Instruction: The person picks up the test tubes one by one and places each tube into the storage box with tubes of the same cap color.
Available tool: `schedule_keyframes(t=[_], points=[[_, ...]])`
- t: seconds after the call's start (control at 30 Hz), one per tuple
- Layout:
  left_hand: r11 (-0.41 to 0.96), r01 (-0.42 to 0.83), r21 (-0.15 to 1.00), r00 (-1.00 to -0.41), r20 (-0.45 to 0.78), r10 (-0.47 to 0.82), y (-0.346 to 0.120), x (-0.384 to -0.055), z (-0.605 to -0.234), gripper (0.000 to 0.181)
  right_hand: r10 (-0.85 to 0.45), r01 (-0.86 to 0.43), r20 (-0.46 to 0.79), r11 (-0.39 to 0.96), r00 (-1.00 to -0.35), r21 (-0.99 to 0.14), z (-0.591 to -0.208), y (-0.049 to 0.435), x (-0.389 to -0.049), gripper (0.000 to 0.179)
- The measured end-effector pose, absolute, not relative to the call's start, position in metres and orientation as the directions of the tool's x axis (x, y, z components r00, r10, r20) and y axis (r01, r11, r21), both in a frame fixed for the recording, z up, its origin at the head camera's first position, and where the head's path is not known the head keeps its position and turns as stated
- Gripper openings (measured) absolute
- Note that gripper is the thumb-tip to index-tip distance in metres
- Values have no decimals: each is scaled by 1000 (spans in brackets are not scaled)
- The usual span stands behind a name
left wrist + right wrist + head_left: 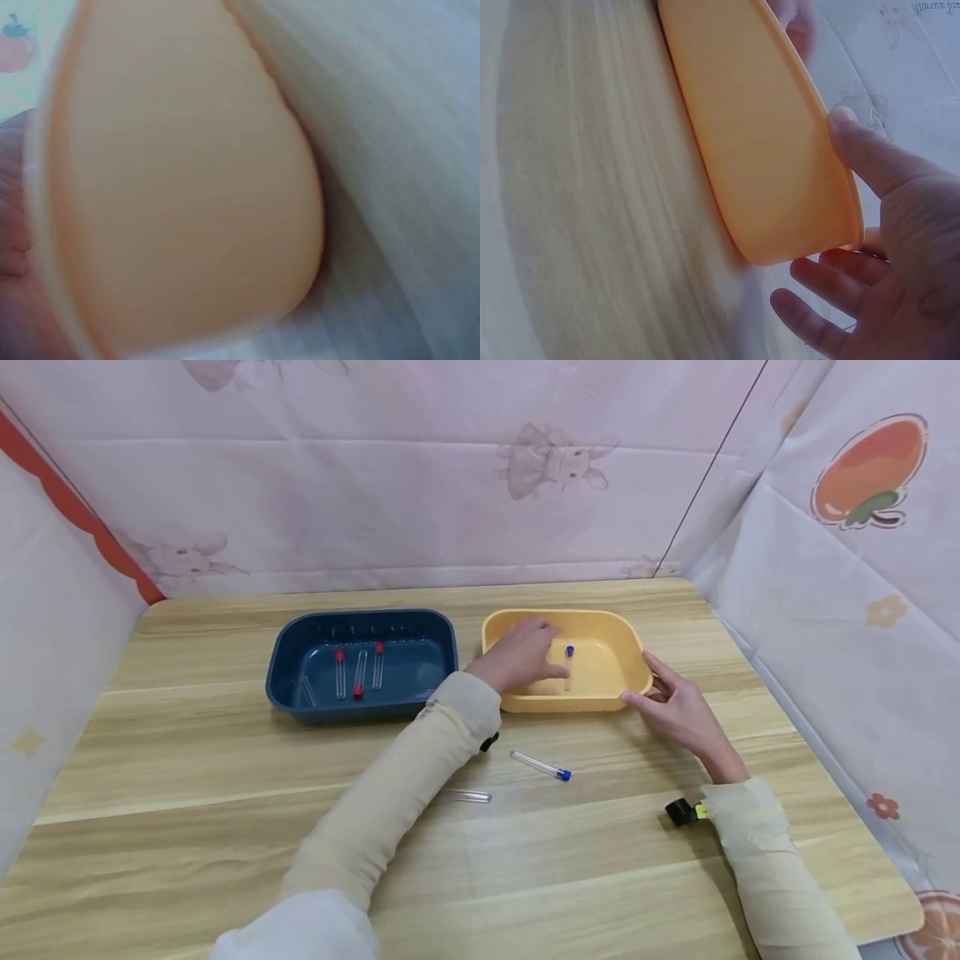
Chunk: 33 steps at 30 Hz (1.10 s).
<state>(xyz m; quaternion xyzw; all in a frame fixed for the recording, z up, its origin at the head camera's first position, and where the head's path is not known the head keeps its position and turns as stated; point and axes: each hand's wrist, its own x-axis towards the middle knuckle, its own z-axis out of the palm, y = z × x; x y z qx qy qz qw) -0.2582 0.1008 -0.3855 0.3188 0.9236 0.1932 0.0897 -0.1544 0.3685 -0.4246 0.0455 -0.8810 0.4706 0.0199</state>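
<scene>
The left hand, fingers parted with nothing visibly held, reaches inside the yellow tray, a blue-capped test tube lying at that hand's three o'clock; the right hand pinches the tray's four-o'clock corner, where light, even pressure should prevent tipping

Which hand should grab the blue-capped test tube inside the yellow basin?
Probably the left hand: it's over the yellow basin, near the blue-capped test tube; the right hand holds the basin's end.
</scene>
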Motion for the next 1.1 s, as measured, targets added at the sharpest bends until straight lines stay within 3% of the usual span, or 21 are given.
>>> schedule_keyframes(t=[0.53,0.8,1.1], points=[[626,604,493,-756,105,647,54,-230,-352,68,-52,-93,77,590,-996,-802,-424,367,-152,87],[542,630,557,-710,131,692,18,-203,-346,61,-59,-109,91,575,-994,-811,-424,365,-150,85],[536,635,557,-707,137,694,-12,-177,-350,59,-62,-118,101,583,-993,-804,-423,363,-148,84]])
